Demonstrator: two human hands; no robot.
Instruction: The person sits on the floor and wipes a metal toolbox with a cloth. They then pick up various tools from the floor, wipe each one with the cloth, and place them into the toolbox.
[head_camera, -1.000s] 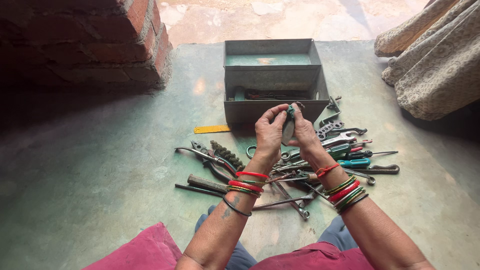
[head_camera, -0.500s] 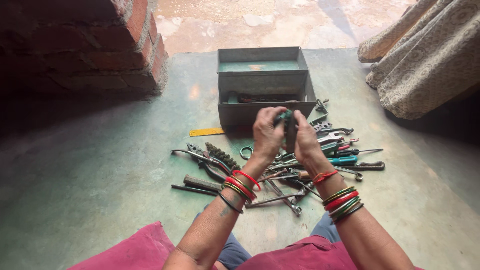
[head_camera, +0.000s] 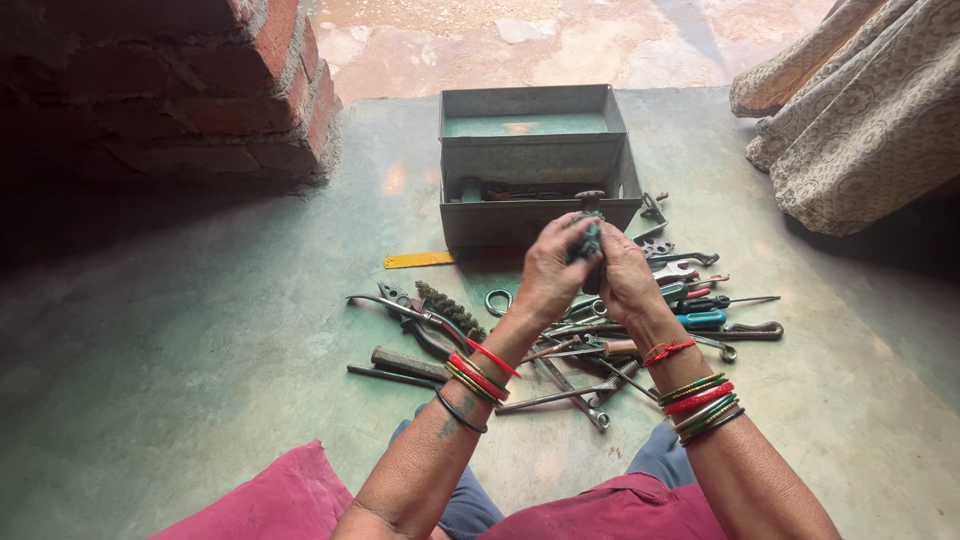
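Note:
My left hand (head_camera: 548, 270) and my right hand (head_camera: 628, 278) are raised together over a pile of hand tools (head_camera: 560, 345) on the floor. Both grip one small dark tool (head_camera: 590, 232) with a teal handle, held upright between the fingers. Its exact kind is hard to tell. Red, green and gold bangles circle both wrists. Just beyond my hands stands an open grey metal toolbox (head_camera: 535, 165) with a few tools in its lower tray.
Pliers (head_camera: 415, 312), a round wire brush (head_camera: 450, 310), screwdrivers (head_camera: 720, 302), spanners and a chisel (head_camera: 405, 362) lie scattered. A yellow strip (head_camera: 418, 260) lies left of the box. A brick wall (head_camera: 170, 90) rises at left, patterned cloth (head_camera: 860, 120) at right.
The view has shifted slightly. My hands stay together on the small tool, turning it a little and holding it a bit higher in front of the toolbox.

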